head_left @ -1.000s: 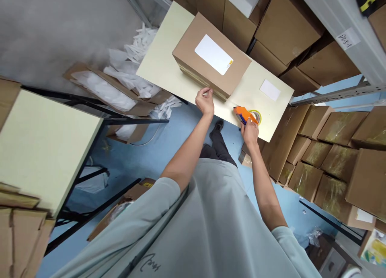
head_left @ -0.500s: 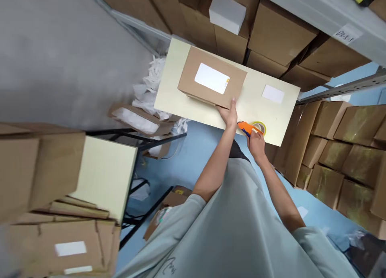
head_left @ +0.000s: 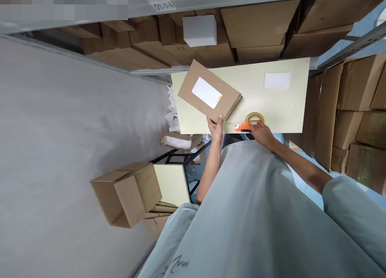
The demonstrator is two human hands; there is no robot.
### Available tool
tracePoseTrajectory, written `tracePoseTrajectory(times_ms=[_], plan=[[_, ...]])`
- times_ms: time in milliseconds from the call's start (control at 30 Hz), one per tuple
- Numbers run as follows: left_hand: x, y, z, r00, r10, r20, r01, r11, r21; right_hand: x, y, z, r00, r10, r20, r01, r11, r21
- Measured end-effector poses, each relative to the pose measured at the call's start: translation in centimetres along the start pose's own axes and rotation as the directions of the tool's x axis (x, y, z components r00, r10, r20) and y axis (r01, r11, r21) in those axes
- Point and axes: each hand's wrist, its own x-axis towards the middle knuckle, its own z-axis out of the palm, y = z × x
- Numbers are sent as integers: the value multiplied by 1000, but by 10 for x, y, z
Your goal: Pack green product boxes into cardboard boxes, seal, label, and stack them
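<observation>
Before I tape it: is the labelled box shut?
Shut: the labelled box has its top flat with the white label facing up; left hand grips its corner.

- a white label (head_left: 277,80) lies flat on the pale table (head_left: 289,109);
- a small white box (head_left: 199,30) sits among stacked brown cartons (head_left: 259,23);
- an open carton (head_left: 128,193) stands near a smaller table (head_left: 171,184)

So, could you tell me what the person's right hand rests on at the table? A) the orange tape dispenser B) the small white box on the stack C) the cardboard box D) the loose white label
A: the right hand grips the orange tape dispenser, while the left hand holds the cardboard box.
</observation>
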Motion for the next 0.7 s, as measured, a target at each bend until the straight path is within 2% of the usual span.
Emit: tracePoseTrajectory(times_ms=[167,267,333,400,533,600,700], plan=[[-5,5,3,999,-49,19,46,992,116,-40,47,-15,985,165,47,-166,986,19],[-6,6,0,999,-39,36,35,994,106,-40,75,-30,974,223,41,-222,975,-33],[-6,7,-2,998,-45,44,41,995,88,-17,86,-44,975,223,8,-223,974,-51],[-6,8,-3,997,-63,51,58,994,89,18,91,-60,978,209,-25,-210,976,-54],[-6,12,-2,996,-69,57,62,991,119,87,97,-85,988,156,-13,-157,987,-40],[-7,14,-2,996,-58,63,50,991,125,107,103,-90,993,119,-14,-119,993,-22],[-7,15,-4,996,-47,82,37,992,117,119,115,-93,998,43,-35,-44,999,-32]])
